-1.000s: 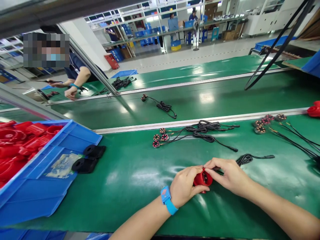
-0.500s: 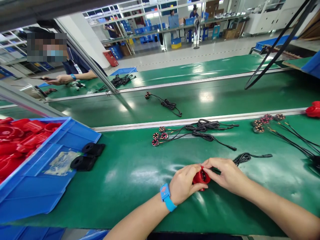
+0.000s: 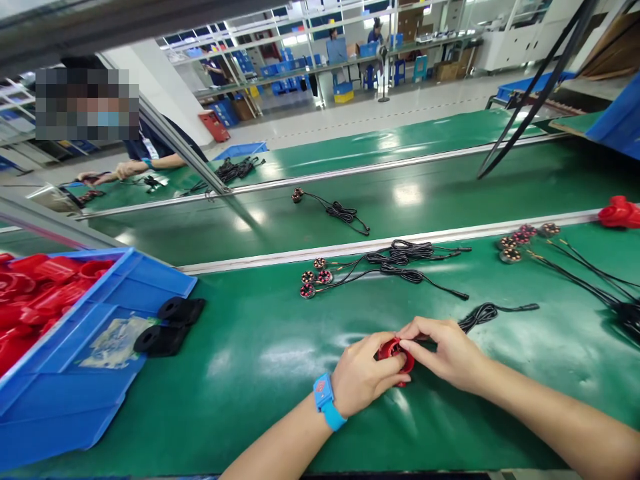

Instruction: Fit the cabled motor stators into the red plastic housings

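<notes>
A red round housing (image 3: 407, 361) rests low over the green mat, its open mouth facing up. My left hand (image 3: 361, 373), with a blue wrist strap, is wrapped round its left side, one finger reaching into the opening. At the housing's upper right edge my right hand (image 3: 445, 350) pinches the black cable where it enters. The cable's coil (image 3: 483, 315) lies beyond my right fingers. What sits inside the housing is mostly hidden by my finger. Further back, several round coil parts (image 3: 307, 291) lie with bundled black cables (image 3: 407, 252).
A blue bin (image 3: 107, 400) of red housings stands at the left, with black parts (image 3: 167, 340) beside it. More coil parts (image 3: 511, 255) and a red piece (image 3: 620, 212) lie right. A metal rail (image 3: 260, 257) crosses behind; a co-worker's hands (image 3: 127, 169) are back left.
A finger of my left hand has moved into the housing's opening, which showed dark contents before. The view has shifted slightly. On the belt behind, the cable set has moved a little to the right.
</notes>
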The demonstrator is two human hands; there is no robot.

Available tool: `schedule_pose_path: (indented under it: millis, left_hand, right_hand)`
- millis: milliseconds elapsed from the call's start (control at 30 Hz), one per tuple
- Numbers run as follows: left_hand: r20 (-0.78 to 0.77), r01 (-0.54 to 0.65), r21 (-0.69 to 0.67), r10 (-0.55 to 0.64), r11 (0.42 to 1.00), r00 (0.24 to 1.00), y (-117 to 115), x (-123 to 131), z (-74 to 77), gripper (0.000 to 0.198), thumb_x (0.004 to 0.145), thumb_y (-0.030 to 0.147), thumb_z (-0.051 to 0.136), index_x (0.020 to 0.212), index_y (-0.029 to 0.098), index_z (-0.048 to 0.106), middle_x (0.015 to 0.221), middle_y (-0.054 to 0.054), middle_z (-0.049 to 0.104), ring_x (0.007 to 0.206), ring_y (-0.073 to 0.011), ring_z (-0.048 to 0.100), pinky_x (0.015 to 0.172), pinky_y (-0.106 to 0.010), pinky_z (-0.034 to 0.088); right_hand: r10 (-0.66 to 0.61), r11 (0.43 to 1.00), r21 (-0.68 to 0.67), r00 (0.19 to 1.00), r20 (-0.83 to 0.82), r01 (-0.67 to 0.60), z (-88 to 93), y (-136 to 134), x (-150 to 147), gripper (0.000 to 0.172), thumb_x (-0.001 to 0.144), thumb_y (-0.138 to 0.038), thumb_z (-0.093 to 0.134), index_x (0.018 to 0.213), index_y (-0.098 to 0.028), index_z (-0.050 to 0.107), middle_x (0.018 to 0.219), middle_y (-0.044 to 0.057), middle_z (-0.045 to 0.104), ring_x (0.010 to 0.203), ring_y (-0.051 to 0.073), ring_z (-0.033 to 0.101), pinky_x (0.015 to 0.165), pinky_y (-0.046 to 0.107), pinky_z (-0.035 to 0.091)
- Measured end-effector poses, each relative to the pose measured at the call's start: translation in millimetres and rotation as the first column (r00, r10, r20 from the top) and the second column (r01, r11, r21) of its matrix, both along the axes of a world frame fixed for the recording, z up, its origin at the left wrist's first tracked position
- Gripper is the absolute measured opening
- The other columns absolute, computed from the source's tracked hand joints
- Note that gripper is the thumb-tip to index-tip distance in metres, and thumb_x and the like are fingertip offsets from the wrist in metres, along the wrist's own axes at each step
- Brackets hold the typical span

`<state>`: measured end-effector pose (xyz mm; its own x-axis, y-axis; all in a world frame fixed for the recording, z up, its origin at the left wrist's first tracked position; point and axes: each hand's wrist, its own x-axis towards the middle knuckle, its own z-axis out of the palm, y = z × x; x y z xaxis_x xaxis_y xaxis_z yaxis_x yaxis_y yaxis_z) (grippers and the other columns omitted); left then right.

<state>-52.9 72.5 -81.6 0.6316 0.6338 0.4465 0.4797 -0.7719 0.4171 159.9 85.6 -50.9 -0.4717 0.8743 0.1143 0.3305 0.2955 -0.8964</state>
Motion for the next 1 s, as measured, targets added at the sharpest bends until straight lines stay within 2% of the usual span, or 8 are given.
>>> schedule_pose_path:
  millis: [167,367,533,633,700,800,867,1000]
  left_hand:
    - [-0.040,0.026,0.015,-0.025,1.000,0.999,0,-1,-2.2,0.020,0.093,0.042,0.061,0.088,0.024,0.068,0.111,-0.007,0.055,0.091,-0.0195,0.057,0.074,-0.030,0.054]
    - [0.057,0.057,-0.024,-0.056,0.998,0.997,3,-5,-8.0,0.030,0.093,0.045,0.061,0.108,0.019,0.062,0.109,-0.009,0.057,0.099,-0.0204,0.059,0.083,-0.032,0.055]
    - [-0.057,0.065,0.029,-0.063,0.997,0.996,2,-5,-3.8,0.021,0.093,0.043,0.063,0.099,0.024,0.066,0.110,-0.008,0.055,0.096,-0.0201,0.058,0.077,-0.029,0.054]
    - [-0.057,0.060,0.059,-0.057,0.996,0.997,2,-4,-2.8,0.016,0.094,0.039,0.061,0.092,0.024,0.067,0.112,-0.007,0.055,0.091,-0.0182,0.058,0.071,-0.027,0.054]
    - [-0.023,0.080,0.061,-0.079,0.995,0.997,2,-3,-3.6,0.015,0.096,0.037,0.057,0.097,0.025,0.065,0.117,-0.008,0.054,0.098,-0.0195,0.059,0.077,-0.029,0.055]
    - [0.081,0.099,0.054,-0.103,0.994,0.991,3,-4,-5.3,0.037,0.094,0.051,0.056,0.121,0.026,0.057,0.136,-0.013,0.045,0.124,-0.0284,0.051,0.097,-0.043,0.052]
    - [0.134,0.060,0.044,-0.066,0.997,0.989,4,-6,-5.5,0.057,0.090,0.061,0.054,0.134,0.025,0.047,0.145,-0.017,0.036,0.132,-0.0324,0.043,0.101,-0.049,0.049]
    - [0.077,0.009,0.058,-0.014,0.998,0.997,3,-9,-5.6,0.050,0.096,0.053,0.051,0.137,0.024,0.045,0.144,-0.018,0.039,0.128,-0.0296,0.049,0.095,-0.042,0.055]
  right_hand:
    - [0.024,0.998,0.054,1.000,0.015,-0.024,-1.4,-3,2,0.012,0.096,-0.028,0.054,0.094,-0.020,0.063,0.095,0.003,0.069,0.089,0.014,0.066,0.080,0.026,0.053]
    - [0.067,0.995,0.069,0.997,0.028,-0.069,0.6,-3,5,0.012,0.097,-0.028,0.054,0.097,-0.021,0.063,0.099,0.003,0.069,0.093,0.015,0.066,0.085,0.026,0.053]
    - [0.087,0.992,0.084,0.995,0.043,-0.091,0.7,-2,6,0.013,0.097,-0.029,0.053,0.097,-0.021,0.062,0.099,0.003,0.069,0.094,0.015,0.066,0.084,0.026,0.053]
    - [0.098,0.983,0.145,0.991,0.088,-0.110,0.4,-2,6,0.012,0.098,-0.028,0.052,0.098,-0.021,0.061,0.097,0.003,0.069,0.089,0.014,0.066,0.078,0.024,0.053]
    - [0.076,0.963,0.243,0.982,0.173,-0.117,2.5,-3,7,0.012,0.099,-0.027,0.050,0.098,-0.020,0.060,0.094,0.002,0.068,0.084,0.014,0.066,0.074,0.024,0.052]
    - [-0.059,0.890,0.443,0.935,0.350,-0.109,14.4,-4,19,0.016,0.101,-0.026,0.046,0.097,-0.020,0.060,0.089,0.003,0.067,0.078,0.015,0.065,0.070,0.027,0.049]
    - [-0.205,0.835,0.545,0.873,0.444,-0.081,30.8,-6,37,0.019,0.101,-0.026,0.044,0.096,-0.020,0.061,0.089,0.004,0.068,0.076,0.015,0.064,0.067,0.028,0.047]
    - [-0.548,0.702,0.712,0.644,0.534,0.008,83.7,-16,104,0.031,0.102,-0.041,0.041,0.092,-0.022,0.065,0.086,0.003,0.069,0.073,0.018,0.065,0.060,0.030,0.044]
